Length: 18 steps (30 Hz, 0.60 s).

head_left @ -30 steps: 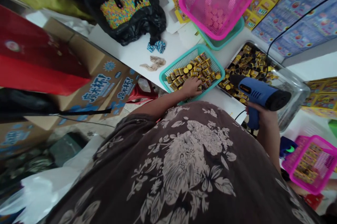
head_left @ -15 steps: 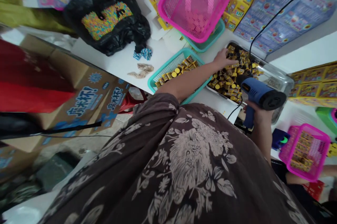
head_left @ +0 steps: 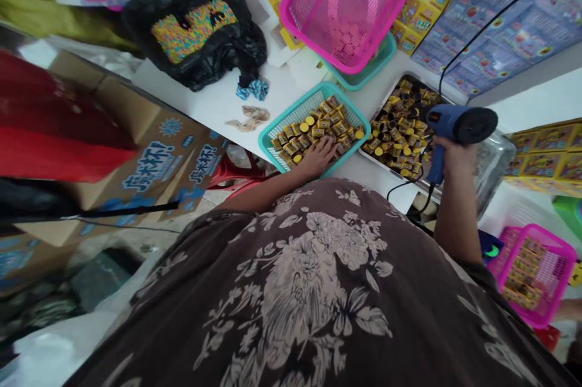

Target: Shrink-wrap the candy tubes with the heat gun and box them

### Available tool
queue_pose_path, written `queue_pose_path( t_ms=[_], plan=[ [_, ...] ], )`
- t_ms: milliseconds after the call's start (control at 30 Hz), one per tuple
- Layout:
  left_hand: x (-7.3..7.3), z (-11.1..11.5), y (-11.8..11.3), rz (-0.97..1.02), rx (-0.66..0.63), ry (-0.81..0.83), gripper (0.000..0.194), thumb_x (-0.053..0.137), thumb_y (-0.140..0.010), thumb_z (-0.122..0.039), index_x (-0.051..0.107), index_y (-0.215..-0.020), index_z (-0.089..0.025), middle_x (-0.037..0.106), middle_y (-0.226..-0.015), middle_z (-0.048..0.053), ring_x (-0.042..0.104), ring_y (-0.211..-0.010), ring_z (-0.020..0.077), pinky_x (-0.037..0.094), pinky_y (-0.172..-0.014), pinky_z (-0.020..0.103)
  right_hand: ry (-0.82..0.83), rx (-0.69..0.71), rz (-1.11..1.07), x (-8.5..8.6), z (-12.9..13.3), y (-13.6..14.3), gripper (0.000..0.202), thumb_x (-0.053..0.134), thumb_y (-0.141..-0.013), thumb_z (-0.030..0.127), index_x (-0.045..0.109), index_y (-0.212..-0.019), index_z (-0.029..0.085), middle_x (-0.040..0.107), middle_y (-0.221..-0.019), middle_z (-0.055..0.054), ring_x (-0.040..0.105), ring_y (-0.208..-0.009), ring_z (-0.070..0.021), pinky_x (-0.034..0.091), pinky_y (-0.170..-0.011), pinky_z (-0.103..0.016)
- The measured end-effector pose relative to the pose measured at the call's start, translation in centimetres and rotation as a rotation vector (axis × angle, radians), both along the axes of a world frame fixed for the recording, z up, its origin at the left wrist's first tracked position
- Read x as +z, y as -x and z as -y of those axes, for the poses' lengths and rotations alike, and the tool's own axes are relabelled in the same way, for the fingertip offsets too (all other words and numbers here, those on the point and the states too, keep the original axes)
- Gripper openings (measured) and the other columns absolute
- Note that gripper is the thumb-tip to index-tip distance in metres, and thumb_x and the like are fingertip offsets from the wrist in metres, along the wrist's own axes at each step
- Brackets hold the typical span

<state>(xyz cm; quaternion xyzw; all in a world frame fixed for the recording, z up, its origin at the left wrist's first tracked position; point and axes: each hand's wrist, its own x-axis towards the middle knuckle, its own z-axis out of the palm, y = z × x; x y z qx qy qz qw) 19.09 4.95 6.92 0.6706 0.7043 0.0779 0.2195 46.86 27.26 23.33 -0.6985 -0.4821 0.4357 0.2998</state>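
My left hand [head_left: 319,155] rests on small yellow pieces [head_left: 334,120] in the teal basket [head_left: 268,126], its fingers spread a little and bent over them. Whether a piece is under the fingertips is hidden. My right hand [head_left: 456,156] is wrapped round the handle of a blue heat gun [head_left: 448,120], whose dark nozzle points left over the metal tray [head_left: 491,153]. More small yellow and black pieces [head_left: 398,132] lie loosely in that tray, just right of the teal basket.
A pink basket [head_left: 291,11] sits over another teal basket behind. Black bag [head_left: 200,65] with coloured bits stands back left. Purple boxes [head_left: 491,29] are stacked back right. A black cable [head_left: 504,8] hangs across the tray. Another person's hand [head_left: 570,309] shows at far right.
My left hand has moved left and nearer, from the metal tray to the teal basket. My right hand still grips the heat gun, which has shifted slightly up and turned.
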Motion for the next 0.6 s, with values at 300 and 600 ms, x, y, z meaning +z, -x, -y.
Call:
queue_pose_path(
  t_ms=[300,600],
  plan=[
    [-1.7,3.3,1.0,-0.038,-0.024,0.099,0.043,0.043,-0.104,-0.024,0.068,-0.136,-0.008,0.069,-0.130,0.028,0.061,-0.129,0.0368,0.047,-0.106,0.049,0.230,0.275,-0.114,1.1,4.7,1.4,0.037,0.089,-0.042,0.029,0.073,-0.074,0.020,0.071,-0.061,-0.003,0.062,-0.049,-0.0203,0.055,-0.043,-0.032],
    [-1.7,8.7,4.1,-0.001,0.414,-0.087,0.043,0.059,-0.102,-0.029,0.065,-0.143,-0.019,0.064,-0.152,0.023,0.055,-0.146,0.0371,0.043,-0.120,0.058,0.319,0.481,-0.014,1.3,9.8,0.8,0.035,0.094,-0.049,0.044,0.073,-0.065,0.021,0.071,-0.060,-0.003,0.065,-0.055,-0.0184,0.055,-0.049,-0.028]
  ],
)
